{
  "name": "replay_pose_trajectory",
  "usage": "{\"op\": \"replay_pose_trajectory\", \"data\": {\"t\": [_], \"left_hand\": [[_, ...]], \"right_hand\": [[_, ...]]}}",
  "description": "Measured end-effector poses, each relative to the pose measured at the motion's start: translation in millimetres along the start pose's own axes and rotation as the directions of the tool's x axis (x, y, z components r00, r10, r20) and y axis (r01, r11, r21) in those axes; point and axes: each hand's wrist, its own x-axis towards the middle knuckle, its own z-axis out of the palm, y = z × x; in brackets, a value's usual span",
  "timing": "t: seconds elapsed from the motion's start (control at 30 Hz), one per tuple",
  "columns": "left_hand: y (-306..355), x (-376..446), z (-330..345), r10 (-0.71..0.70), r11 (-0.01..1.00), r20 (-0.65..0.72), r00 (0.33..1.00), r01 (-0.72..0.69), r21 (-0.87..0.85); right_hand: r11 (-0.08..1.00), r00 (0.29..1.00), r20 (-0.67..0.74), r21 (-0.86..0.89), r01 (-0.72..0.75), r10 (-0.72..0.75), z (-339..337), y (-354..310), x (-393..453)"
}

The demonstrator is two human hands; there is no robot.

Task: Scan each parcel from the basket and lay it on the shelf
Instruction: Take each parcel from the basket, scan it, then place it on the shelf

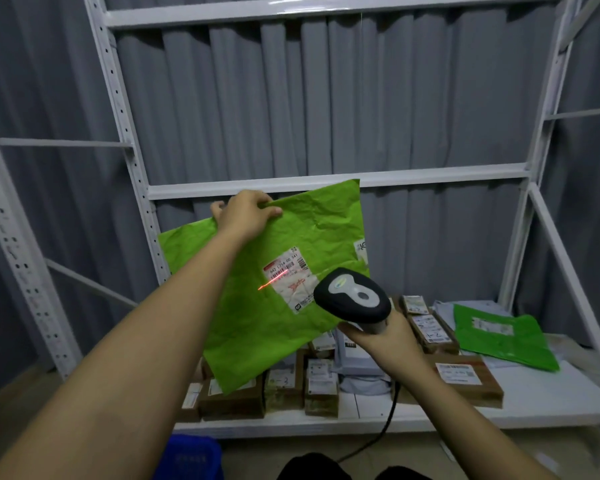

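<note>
Green mailer (274, 306) pinched by left hand (245, 211) above shelf (551, 393); right hand (383, 337) gripped scanner (352, 296), mid-scan; next, lay it down.

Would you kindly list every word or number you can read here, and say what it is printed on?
"642 L714 00 541", roughly: white label on the green mailer held up by the left hand.
"1-2", handwritten: label of a brown box on the shelf.
All other labels: too small or blurred.

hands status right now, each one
Left hand: pinches the top edge of the green parcel.
Right hand: grips the scanner.
</note>
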Motion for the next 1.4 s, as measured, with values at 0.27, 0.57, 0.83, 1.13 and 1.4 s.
{"op": "replay_pose_trajectory", "data": {"t": [0.27, 0.57, 0.83, 1.13, 1.4], "left_hand": [[5, -4, -7, -0.006, 0.999, 0.035, 0.999, 0.007, -0.032], [5, -3, -9, 0.002, 1.000, 0.043, 0.999, -0.001, -0.025], [3, -3, -5, -0.005, 1.000, 0.053, 0.999, 0.006, -0.029], [9, -20, 20, 0.006, 0.999, 0.105, 0.994, -0.002, -0.043], [39, -72, 116, 0.191, 0.951, 0.092, 0.977, -0.161, -0.263]], "right_hand": [[1.000, 0.999, -0.029, -0.010, 0.017, -0.017, 0, -5, -1], [0.999, 0.996, -0.082, 0.027, 0.037, -0.034, -4, -5, -2], [0.999, 0.996, -0.077, 0.009, 0.037, -0.036, -8, -3, -2], [0.973, 0.973, -0.210, 0.223, -0.051, 0.099, -12, 18, 6], [0.951, 0.931, -0.331, 0.304, -0.051, 0.156, -41, 45, 17]]}}
